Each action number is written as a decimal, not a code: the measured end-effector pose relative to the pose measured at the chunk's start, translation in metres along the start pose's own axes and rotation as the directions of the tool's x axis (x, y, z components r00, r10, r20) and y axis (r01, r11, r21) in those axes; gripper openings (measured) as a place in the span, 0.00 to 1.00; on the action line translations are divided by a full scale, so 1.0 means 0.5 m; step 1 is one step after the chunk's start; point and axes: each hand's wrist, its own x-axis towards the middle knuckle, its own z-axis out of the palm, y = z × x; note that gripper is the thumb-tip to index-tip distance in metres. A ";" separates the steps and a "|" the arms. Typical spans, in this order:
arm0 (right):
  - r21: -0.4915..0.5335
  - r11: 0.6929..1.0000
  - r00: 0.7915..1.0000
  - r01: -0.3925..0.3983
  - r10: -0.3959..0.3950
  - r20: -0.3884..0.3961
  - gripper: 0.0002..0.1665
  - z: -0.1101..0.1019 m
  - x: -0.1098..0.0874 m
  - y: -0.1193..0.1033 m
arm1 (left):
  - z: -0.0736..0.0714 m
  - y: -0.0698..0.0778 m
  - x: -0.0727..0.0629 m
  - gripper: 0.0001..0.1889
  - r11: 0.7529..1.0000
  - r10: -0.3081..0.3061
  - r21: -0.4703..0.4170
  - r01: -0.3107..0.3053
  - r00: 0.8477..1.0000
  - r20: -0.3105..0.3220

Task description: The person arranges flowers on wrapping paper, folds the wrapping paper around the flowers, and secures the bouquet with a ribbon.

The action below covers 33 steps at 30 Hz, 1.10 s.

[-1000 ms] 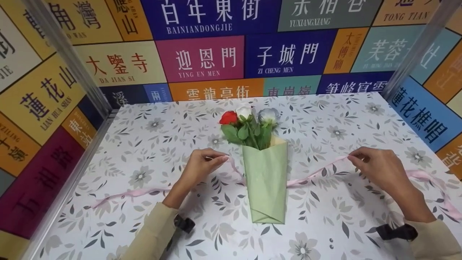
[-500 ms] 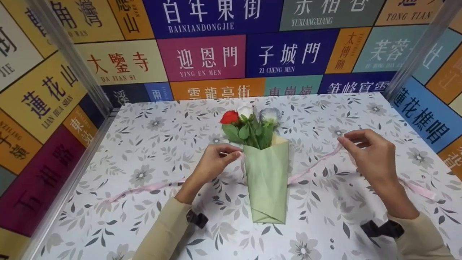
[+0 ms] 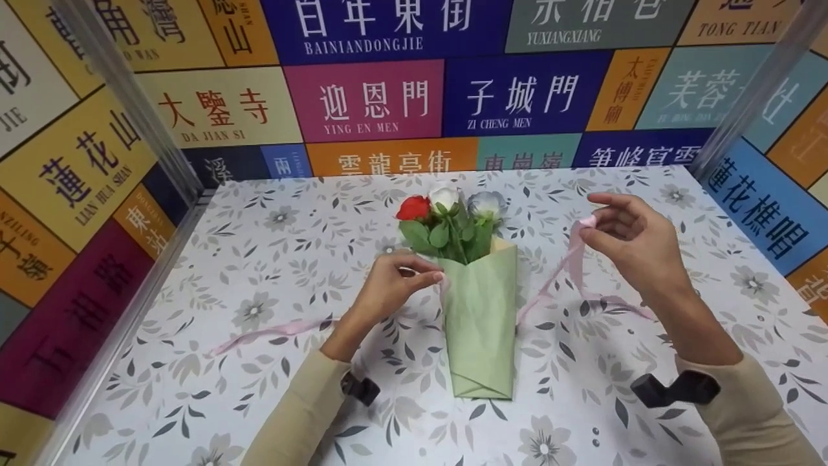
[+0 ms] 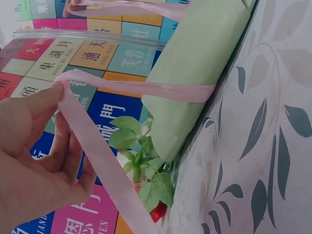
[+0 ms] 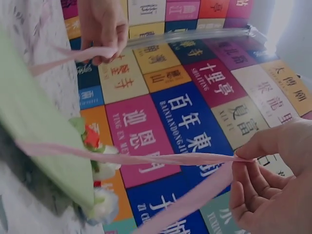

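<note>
Three roses, a red one, a white one and a pale blue-grey one, stick out of a green paper wrap lying on the table. A pink ribbon runs beneath the wrap and comes out on both sides. On the wrap's left, my left hand pinches the ribbon between thumb and index finger, close to the paper's edge. My right hand pinches the other side, raised to the right of the roses. In the right wrist view that ribbon stretch looks taut, with its tail hanging.
The ribbon's left tail trails over the white floral tablecloth. Panels with printed place names enclose the table at the back and sides. A dark wrist camera sits by the right sleeve.
My right hand has risen, moving away from me and slightly left, drawing the ribbon up and its tail inward. My left hand has shifted right, toward the wrap. The bouquet lies in place.
</note>
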 end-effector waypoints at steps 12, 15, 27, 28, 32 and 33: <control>-0.112 0.994 0.998 -0.002 0.009 0.061 0.14 0.050 0.017 -0.057 | 0.001 -0.003 -0.001 0.07 1.000 0.011 -0.019 -0.011 1.000 0.006; -0.097 0.995 0.996 0.029 -0.021 0.082 0.13 0.059 0.018 -0.069 | 0.001 0.001 0.000 0.07 1.000 -0.004 0.009 0.004 1.000 0.004; 0.127 0.977 0.971 0.172 -0.190 0.148 0.18 0.090 0.022 -0.134 | 0.002 0.004 -0.003 0.06 0.994 0.044 0.104 -0.043 0.999 -0.007; 0.134 0.974 0.968 0.183 -0.202 0.147 0.19 0.093 0.023 -0.138 | 0.002 0.004 -0.003 0.06 0.994 0.042 0.099 -0.041 0.999 -0.004; 0.122 0.970 0.964 0.212 -0.228 0.137 0.21 0.103 0.029 -0.154 | 0.002 0.004 -0.004 0.06 0.997 0.034 0.073 -0.034 0.999 0.009; 0.117 0.969 0.963 0.217 -0.232 0.135 0.21 0.105 0.030 -0.156 | 0.003 0.004 -0.004 0.06 0.998 0.028 0.063 -0.029 1.000 0.012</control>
